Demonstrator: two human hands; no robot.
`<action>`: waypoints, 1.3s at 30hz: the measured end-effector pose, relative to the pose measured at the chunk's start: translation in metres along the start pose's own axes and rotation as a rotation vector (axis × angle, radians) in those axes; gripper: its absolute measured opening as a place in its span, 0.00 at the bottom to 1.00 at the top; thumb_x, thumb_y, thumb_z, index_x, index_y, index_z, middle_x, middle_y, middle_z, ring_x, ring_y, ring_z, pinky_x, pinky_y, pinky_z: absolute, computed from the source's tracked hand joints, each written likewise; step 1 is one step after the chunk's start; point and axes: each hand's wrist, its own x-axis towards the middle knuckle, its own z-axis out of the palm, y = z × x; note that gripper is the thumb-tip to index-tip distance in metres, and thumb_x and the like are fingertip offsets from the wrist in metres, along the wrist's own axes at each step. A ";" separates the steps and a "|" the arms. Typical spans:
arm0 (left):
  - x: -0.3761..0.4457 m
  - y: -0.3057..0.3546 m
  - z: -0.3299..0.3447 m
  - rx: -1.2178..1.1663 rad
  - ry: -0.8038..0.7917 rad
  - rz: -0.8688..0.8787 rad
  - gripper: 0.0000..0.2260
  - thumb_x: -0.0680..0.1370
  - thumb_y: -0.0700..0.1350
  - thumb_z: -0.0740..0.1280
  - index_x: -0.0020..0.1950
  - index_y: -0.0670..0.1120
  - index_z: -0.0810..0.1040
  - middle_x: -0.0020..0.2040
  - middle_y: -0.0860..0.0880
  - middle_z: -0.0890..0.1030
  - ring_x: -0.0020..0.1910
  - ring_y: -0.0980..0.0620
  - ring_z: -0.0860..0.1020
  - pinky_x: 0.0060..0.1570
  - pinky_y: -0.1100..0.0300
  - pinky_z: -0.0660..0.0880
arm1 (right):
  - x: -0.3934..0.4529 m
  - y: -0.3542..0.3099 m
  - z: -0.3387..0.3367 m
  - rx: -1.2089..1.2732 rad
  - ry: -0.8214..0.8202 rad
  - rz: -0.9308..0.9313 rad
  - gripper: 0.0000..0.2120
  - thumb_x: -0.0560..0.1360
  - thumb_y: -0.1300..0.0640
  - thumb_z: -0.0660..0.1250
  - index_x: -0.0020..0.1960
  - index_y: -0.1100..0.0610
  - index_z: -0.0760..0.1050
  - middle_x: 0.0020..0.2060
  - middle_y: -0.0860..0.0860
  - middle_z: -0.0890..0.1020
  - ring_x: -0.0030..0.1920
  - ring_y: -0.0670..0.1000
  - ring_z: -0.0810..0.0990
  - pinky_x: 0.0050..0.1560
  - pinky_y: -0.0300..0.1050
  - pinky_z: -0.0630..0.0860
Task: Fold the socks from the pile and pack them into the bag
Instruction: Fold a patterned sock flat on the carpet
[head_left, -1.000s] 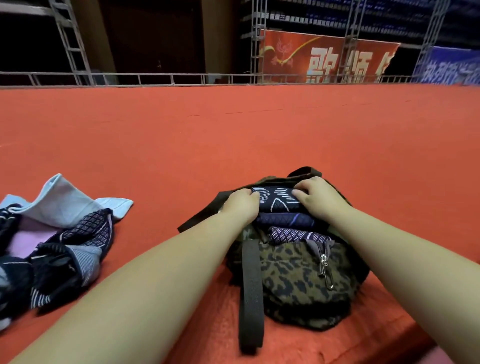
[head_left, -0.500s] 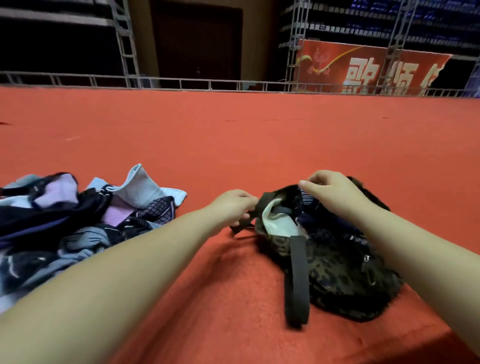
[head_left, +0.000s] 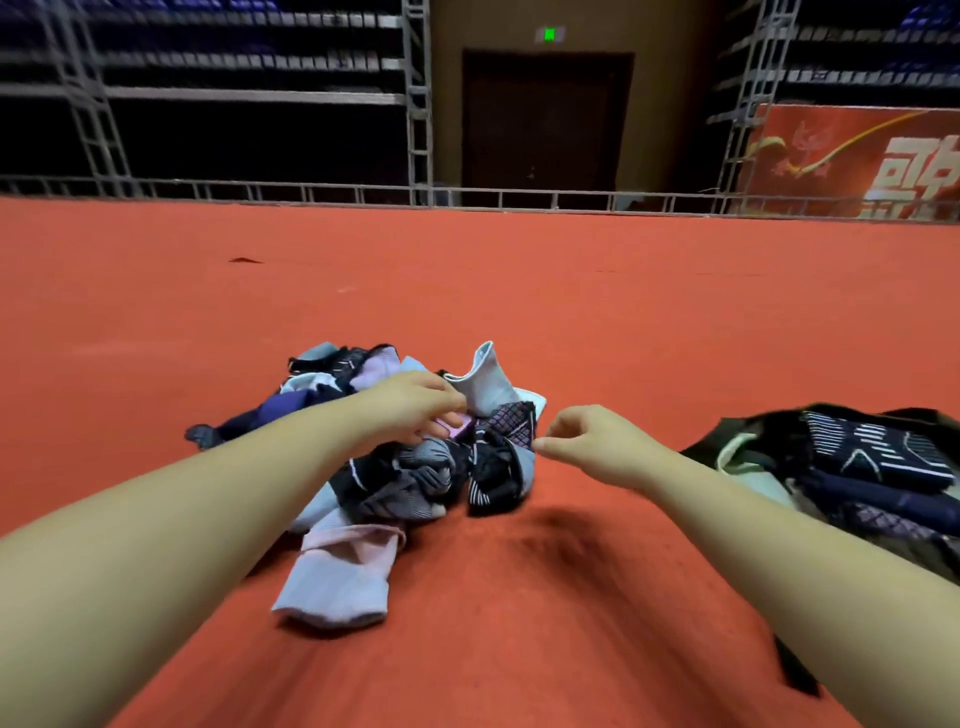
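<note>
A heap of loose socks in dark, grey, pink and pale blue lies on the red carpet at centre. My left hand hovers over its top with loosely curled fingers, just above a pink sock and beside an upright pale blue sock. At the heap's right edge my right hand holds nothing, its fingers relaxed and pointing at a dark patterned sock. A lilac-and-pink sock trails toward me. The dark bag lies open at the right, with folded navy patterned socks stacked in it.
Red carpet stretches far ahead to a low metal railing. The bag's dark strap lies under my right forearm. Scaffolding, a dark door and a red banner stand beyond the railing.
Both hands left the bag and swung left to the sock heap. My view turned left too, so the heap is now central and the bag sits at the right edge.
</note>
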 end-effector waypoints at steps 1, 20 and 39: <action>-0.005 -0.006 -0.005 -0.005 0.004 -0.006 0.05 0.79 0.47 0.62 0.45 0.49 0.76 0.43 0.51 0.80 0.36 0.56 0.76 0.36 0.64 0.68 | 0.007 -0.003 0.011 0.031 -0.009 0.000 0.09 0.74 0.50 0.69 0.39 0.54 0.76 0.37 0.51 0.79 0.36 0.48 0.73 0.38 0.44 0.69; 0.045 -0.043 0.064 0.458 0.123 0.134 0.13 0.70 0.47 0.72 0.53 0.53 0.75 0.43 0.57 0.80 0.45 0.56 0.78 0.46 0.61 0.74 | 0.037 0.040 0.087 0.836 0.149 0.252 0.05 0.74 0.62 0.68 0.40 0.55 0.77 0.24 0.44 0.75 0.21 0.41 0.68 0.23 0.35 0.63; 0.053 -0.056 0.134 -0.946 0.130 0.175 0.10 0.78 0.35 0.59 0.43 0.44 0.79 0.40 0.47 0.80 0.35 0.54 0.78 0.37 0.60 0.77 | 0.008 0.098 0.036 0.727 0.348 0.292 0.12 0.75 0.47 0.67 0.55 0.51 0.74 0.42 0.48 0.79 0.35 0.47 0.77 0.32 0.42 0.72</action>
